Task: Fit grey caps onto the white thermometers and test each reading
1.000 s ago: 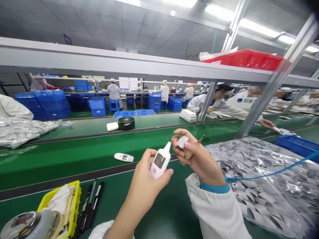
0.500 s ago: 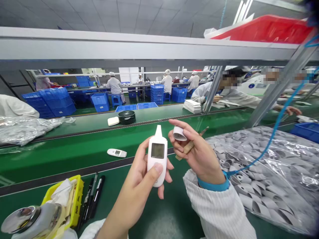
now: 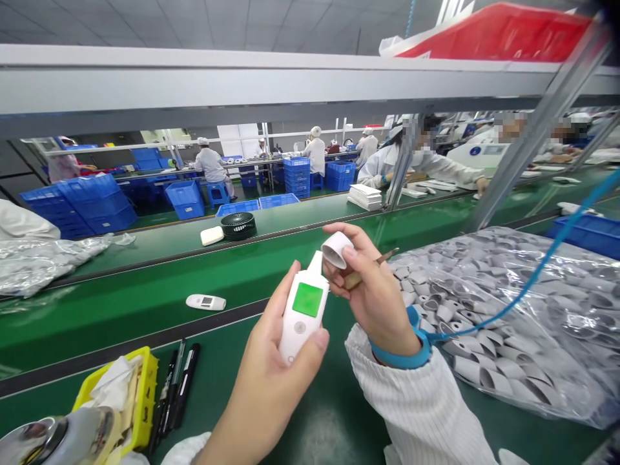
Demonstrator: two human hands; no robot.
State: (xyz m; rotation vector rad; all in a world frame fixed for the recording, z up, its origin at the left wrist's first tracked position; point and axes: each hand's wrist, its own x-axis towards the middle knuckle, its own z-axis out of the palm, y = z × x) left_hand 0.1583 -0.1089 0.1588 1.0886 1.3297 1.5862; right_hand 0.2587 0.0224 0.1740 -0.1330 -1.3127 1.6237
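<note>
My left hand (image 3: 283, 352) is closed round a white ear thermometer (image 3: 299, 326), its narrow probe tip pointing up. The thermometer's screen (image 3: 308, 300) is lit green. My right hand (image 3: 371, 278) pinches a light grey cap (image 3: 338, 249), whose open end faces the probe tip, close beside it. A thin brown tool (image 3: 386, 256) is also tucked in the right hand's fingers, mostly hidden. Around my right wrist sits a blue strap (image 3: 402, 355) with a coiled cord. A large clear bag of similar grey caps (image 3: 504, 329) lies to the right.
Another thermometer (image 3: 206, 302) lies on the green conveyor belt (image 3: 145, 278). At the lower left are a yellow basket (image 3: 148, 394), several pens (image 3: 184, 387) and a metal-topped bottle (image 3: 31, 439). A black fan (image 3: 238, 225) stands beyond the belt. A co-worker (image 3: 387, 158) reaches across at right.
The thermometer's screen has turned from grey to green. My left thumb has slid off its button, and the thermometer has tilted right. The cap has turned and come close to the probe tip.
</note>
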